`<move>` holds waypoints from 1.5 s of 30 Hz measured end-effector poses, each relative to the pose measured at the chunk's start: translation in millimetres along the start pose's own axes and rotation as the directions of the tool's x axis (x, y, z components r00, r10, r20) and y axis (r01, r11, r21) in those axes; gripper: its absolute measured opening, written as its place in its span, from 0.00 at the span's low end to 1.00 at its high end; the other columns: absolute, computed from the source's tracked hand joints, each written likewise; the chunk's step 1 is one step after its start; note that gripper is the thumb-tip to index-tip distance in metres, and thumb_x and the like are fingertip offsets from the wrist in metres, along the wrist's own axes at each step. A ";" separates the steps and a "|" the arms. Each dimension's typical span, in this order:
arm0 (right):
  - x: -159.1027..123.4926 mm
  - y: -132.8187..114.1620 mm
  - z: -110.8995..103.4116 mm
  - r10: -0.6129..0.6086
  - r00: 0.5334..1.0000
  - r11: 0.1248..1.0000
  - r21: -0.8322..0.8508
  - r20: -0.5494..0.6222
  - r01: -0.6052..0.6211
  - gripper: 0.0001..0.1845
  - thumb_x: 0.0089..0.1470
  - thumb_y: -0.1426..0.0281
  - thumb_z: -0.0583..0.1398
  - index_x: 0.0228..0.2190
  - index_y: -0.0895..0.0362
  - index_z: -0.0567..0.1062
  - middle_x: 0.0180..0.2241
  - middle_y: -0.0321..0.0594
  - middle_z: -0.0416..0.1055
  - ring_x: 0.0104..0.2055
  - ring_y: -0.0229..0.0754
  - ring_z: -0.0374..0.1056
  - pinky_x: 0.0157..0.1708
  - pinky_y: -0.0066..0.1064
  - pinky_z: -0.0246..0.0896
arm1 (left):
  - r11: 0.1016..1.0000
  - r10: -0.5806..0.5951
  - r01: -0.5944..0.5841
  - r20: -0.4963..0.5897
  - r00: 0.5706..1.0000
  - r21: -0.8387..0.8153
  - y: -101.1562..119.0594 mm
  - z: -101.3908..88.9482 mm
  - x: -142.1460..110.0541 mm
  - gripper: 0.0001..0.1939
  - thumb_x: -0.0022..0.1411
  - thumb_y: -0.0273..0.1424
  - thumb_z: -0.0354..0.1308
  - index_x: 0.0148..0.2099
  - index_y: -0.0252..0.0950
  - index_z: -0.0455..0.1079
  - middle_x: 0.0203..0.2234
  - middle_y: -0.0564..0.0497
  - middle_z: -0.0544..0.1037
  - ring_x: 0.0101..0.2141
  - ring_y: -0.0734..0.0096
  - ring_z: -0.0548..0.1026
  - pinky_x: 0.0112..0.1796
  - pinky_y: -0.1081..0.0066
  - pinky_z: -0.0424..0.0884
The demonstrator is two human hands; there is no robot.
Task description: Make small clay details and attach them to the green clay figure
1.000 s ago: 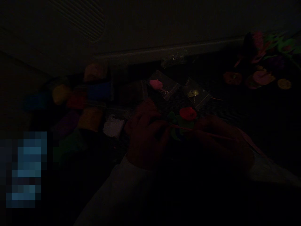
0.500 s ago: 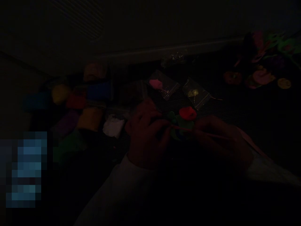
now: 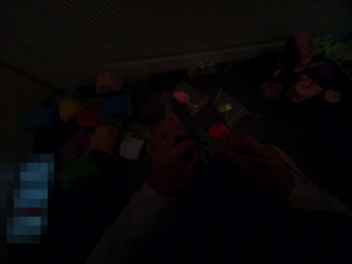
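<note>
Curling left hand (image 3: 173, 157): fingers bent beside the green piece (image 3: 216, 140); too dark, I cannot tell whether they pinch anything.
Right hand (image 3: 255, 165): grasping a thin stick (image 3: 213, 149), tip near the left fingertips; I judge light pressure best.
Red piece (image 3: 218, 131): just beyond the stick, at the green piece's upper edge; I'd avoid brushing it.
Pink-filled bag (image 3: 189, 99): farther out, untouched.

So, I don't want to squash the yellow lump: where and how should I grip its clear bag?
Probably by the seal strip on the near right edge of the clear bag, pinched from the right: the bag lies flat, and the yellow lump sits away from that strip. The red piece crowds the near side.
</note>
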State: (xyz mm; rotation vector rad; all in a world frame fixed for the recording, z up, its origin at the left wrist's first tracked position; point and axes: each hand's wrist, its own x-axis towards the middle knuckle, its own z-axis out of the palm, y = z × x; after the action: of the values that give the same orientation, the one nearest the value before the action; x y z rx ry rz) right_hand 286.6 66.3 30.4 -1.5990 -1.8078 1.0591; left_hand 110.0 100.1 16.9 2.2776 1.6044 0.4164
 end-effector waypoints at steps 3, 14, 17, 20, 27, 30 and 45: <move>0.7 -0.4 -0.1 0.004 1.000 1.000 0.012 0.007 -0.004 0.04 0.49 0.69 0.53 0.30 0.55 0.65 0.26 0.35 0.70 0.25 0.33 0.65 0.20 0.22 0.59 | 1.000 0.009 -0.010 -0.027 1.000 -0.010 -0.8 0.8 -0.4 0.08 0.51 0.35 0.53 0.34 0.44 0.70 0.39 0.54 0.71 0.45 0.60 0.63 0.43 0.56 0.57; -6.0 0.7 -1.8 0.006 0.996 0.998 0.061 -0.090 -0.001 0.03 0.50 0.68 0.52 0.28 0.54 0.64 0.22 0.33 0.67 0.21 0.32 0.63 0.17 0.21 0.56 | 1.000 0.017 -0.017 -0.022 1.000 -0.017 -0.2 0.0 -0.7 0.09 0.50 0.36 0.53 0.35 0.43 0.70 0.39 0.52 0.70 0.44 0.60 0.63 0.43 0.56 0.57; -5.9 -0.2 -2.4 -0.016 0.998 0.998 0.055 -0.068 0.020 0.03 0.49 0.69 0.53 0.29 0.55 0.64 0.23 0.33 0.67 0.22 0.32 0.63 0.18 0.22 0.57 | 1.000 0.004 -0.004 -0.029 1.000 -0.004 -0.8 -1.5 -1.2 0.09 0.49 0.37 0.53 0.34 0.43 0.70 0.40 0.53 0.70 0.44 0.59 0.64 0.43 0.56 0.57; -4.6 -0.9 -2.9 -0.031 0.999 0.999 0.030 -0.041 0.033 0.03 0.48 0.70 0.54 0.29 0.55 0.65 0.24 0.33 0.68 0.22 0.32 0.64 0.19 0.22 0.57 | 1.000 -0.002 0.002 -0.027 1.000 0.010 -1.4 -2.9 -0.9 0.08 0.50 0.36 0.53 0.34 0.43 0.70 0.40 0.53 0.71 0.45 0.59 0.63 0.44 0.55 0.57; -3.1 -2.1 -3.0 -0.069 0.997 0.997 -0.031 -0.026 0.068 0.04 0.47 0.71 0.54 0.30 0.55 0.66 0.24 0.32 0.69 0.22 0.32 0.64 0.19 0.21 0.57 | 1.000 -0.001 0.003 -0.082 0.997 0.019 -4.5 -1.6 -0.8 0.07 0.51 0.35 0.52 0.31 0.42 0.71 0.37 0.53 0.72 0.43 0.61 0.65 0.43 0.57 0.58; -3.5 -0.3 -1.2 -0.102 0.994 0.994 -0.043 -0.034 0.100 0.04 0.48 0.71 0.54 0.30 0.54 0.66 0.24 0.31 0.69 0.22 0.30 0.64 0.18 0.19 0.56 | 1.000 0.018 -0.017 -0.116 0.993 0.013 -5.3 -0.2 -0.9 0.08 0.50 0.35 0.53 0.30 0.41 0.71 0.36 0.52 0.72 0.42 0.63 0.66 0.43 0.59 0.59; -3.1 0.7 -0.4 -0.122 0.992 0.989 -0.092 -0.041 0.118 0.05 0.48 0.71 0.54 0.31 0.55 0.66 0.26 0.31 0.70 0.24 0.30 0.66 0.20 0.18 0.57 | 1.000 -0.003 0.003 -0.080 0.997 -0.009 -4.0 1.2 1.3 0.07 0.49 0.35 0.54 0.29 0.41 0.72 0.35 0.52 0.72 0.41 0.63 0.66 0.42 0.58 0.58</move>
State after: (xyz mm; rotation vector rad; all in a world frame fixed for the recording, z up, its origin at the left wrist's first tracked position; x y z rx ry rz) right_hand 287.9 63.4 30.5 -1.5307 -1.9185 0.8920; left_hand 107.6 102.5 14.2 2.2786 1.6407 0.5196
